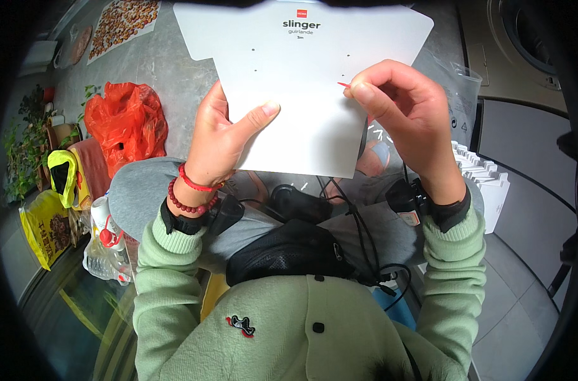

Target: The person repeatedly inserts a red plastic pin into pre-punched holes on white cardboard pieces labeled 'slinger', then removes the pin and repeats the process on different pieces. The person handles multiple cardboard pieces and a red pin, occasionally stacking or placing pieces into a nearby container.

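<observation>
A white cardboard card (295, 120) with a wide, shaped top, a little print and a few small punched holes is held up before me. My left hand (222, 136) grips its left edge, thumb lying on the front and the other fingers hidden behind. Near the holes on the right side, my right hand (406, 105) pinches a thin red strip (343, 84) between thumb and index finger. The strip's pointed end sticks out toward the card. A further bit of red shows below that hand, by the card's right edge.
A red plastic bag (127, 120) stands on the grey floor to the left, near plants and a yellow bag (46, 228). Beyond it lies a sheet covered with small brown pieces (125, 25). On the right are a clear plastic bag (460, 95) and a stack of white cards (485, 187).
</observation>
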`<state>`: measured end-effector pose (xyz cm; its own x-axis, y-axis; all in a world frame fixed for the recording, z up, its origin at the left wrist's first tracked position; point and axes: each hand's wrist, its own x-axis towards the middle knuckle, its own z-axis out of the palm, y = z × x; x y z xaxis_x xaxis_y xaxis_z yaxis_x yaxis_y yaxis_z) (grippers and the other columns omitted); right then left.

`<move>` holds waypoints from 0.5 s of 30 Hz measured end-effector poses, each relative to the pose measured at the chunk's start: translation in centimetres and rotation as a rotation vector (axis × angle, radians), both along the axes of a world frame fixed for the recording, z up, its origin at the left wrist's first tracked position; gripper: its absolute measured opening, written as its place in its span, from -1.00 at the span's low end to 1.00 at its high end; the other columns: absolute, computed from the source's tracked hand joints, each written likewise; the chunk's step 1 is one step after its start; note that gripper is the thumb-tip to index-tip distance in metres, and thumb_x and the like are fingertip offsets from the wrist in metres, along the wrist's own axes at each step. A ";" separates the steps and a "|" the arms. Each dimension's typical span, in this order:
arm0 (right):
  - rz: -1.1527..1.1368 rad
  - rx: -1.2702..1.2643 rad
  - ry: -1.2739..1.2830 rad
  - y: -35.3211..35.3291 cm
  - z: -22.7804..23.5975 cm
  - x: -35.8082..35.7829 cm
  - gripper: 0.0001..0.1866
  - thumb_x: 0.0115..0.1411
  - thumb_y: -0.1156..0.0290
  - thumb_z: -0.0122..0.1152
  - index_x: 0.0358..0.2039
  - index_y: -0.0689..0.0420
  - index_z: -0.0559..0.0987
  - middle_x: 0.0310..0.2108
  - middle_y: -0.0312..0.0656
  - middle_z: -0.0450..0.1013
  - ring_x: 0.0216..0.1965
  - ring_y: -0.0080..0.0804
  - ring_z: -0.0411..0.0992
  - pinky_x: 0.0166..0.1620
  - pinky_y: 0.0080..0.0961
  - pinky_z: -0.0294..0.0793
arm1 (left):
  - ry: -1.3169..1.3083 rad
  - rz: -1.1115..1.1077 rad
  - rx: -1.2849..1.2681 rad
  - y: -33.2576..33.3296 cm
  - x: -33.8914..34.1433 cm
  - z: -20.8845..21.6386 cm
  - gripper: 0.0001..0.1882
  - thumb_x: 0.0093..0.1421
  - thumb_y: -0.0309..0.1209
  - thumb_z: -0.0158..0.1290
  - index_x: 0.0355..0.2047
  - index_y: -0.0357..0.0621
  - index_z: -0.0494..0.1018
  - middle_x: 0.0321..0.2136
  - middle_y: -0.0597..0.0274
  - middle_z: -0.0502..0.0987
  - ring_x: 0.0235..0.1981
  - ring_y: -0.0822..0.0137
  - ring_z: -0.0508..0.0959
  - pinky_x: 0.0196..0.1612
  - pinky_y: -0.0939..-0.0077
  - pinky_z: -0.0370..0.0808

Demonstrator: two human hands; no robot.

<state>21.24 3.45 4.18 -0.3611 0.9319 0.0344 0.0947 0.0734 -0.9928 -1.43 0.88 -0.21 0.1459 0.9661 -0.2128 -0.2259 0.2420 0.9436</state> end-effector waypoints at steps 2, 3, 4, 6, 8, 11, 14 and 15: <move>0.006 -0.012 -0.027 0.1 -0.1 -0.1 -0.88 0.18 0.45 0.18 -0.38 0.25 0.54 -0.46 -0.34 0.43 -0.42 -0.69 0.36 -0.33 -0.76 0.36 | -0.006 -0.004 0.004 0.0 0.1 0.0 -0.61 0.11 -0.58 0.14 -0.05 -0.31 0.32 -0.18 0.16 0.50 -0.17 0.41 0.50 -0.12 0.53 0.47; -0.005 -0.006 -0.044 0.2 -0.2 -0.1 -0.88 0.18 0.44 0.18 -0.38 0.25 0.54 -0.48 -0.35 0.43 -0.43 -0.70 0.35 -0.35 -0.76 0.35 | -0.008 -0.005 0.007 0.0 0.1 0.1 -0.60 0.11 -0.58 0.14 -0.05 -0.31 0.32 -0.17 0.16 0.50 -0.17 0.41 0.51 -0.12 0.53 0.47; -0.017 -0.016 -0.046 0.2 -0.3 -0.1 -0.88 0.18 0.44 0.18 -0.39 0.25 0.54 -0.49 -0.36 0.44 -0.45 -0.71 0.34 -0.36 -0.77 0.35 | 0.018 -0.001 0.025 0.0 0.1 0.1 -0.62 0.10 -0.57 0.15 -0.06 -0.30 0.33 -0.19 0.18 0.50 -0.18 0.42 0.50 -0.12 0.54 0.47; -0.031 0.006 -0.127 0.3 -0.3 0.1 -0.87 0.20 0.45 0.13 -0.37 0.25 0.54 -0.42 -0.30 0.48 -0.42 -0.70 0.37 -0.38 -0.76 0.36 | 0.074 0.008 0.062 0.1 0.0 0.1 -0.64 0.10 -0.55 0.16 -0.09 -0.29 0.35 -0.21 0.21 0.50 -0.19 0.45 0.49 -0.12 0.56 0.47; -0.058 0.012 -0.165 0.5 0.1 0.8 -0.87 0.21 0.43 0.12 -0.36 0.24 0.55 -0.40 -0.29 0.51 -0.46 -0.72 0.36 -0.44 -0.79 0.32 | 0.134 0.001 0.156 0.5 -0.4 0.0 -0.69 0.11 -0.53 0.16 -0.14 -0.29 0.38 -0.24 0.26 0.49 -0.22 0.48 0.48 -0.14 0.58 0.46; -0.137 0.008 -0.170 1.3 1.2 3.1 -0.84 0.19 0.37 0.15 -0.35 0.20 0.58 -0.44 -0.30 0.51 -0.61 -0.75 0.24 -0.54 -0.82 0.18 | 0.249 0.062 0.230 1.0 -1.3 -0.1 -0.79 0.12 -0.50 0.15 -0.25 -0.29 0.42 -0.30 0.34 0.48 -0.27 0.50 0.46 -0.19 0.62 0.43; -0.247 0.030 -0.222 2.8 1.9 5.9 -0.78 0.17 0.31 0.21 -0.29 0.22 0.58 -0.43 -0.27 0.50 -0.52 -0.68 0.39 -0.44 -0.79 0.42 | 0.640 0.131 0.399 1.8 -2.3 -0.2 -0.79 0.11 -0.53 0.13 -0.24 -0.27 0.44 -0.27 0.28 0.51 -0.28 0.46 0.49 -0.19 0.63 0.42; -0.328 0.019 -0.246 3.2 1.8 6.6 -0.77 0.18 0.31 0.21 -0.29 0.23 0.58 -0.42 -0.27 0.50 -0.49 -0.66 0.42 -0.41 -0.77 0.46 | 0.751 0.148 0.451 1.9 -2.6 -0.2 -0.79 0.10 -0.53 0.13 -0.23 -0.26 0.44 -0.25 0.27 0.52 -0.28 0.45 0.50 -0.18 0.63 0.42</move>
<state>27.86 6.66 5.96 -0.0440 0.9990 0.0024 0.3504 0.0177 -0.9364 -4.00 2.81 -0.42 -0.0116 0.9790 0.2036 0.4920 -0.1717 0.8535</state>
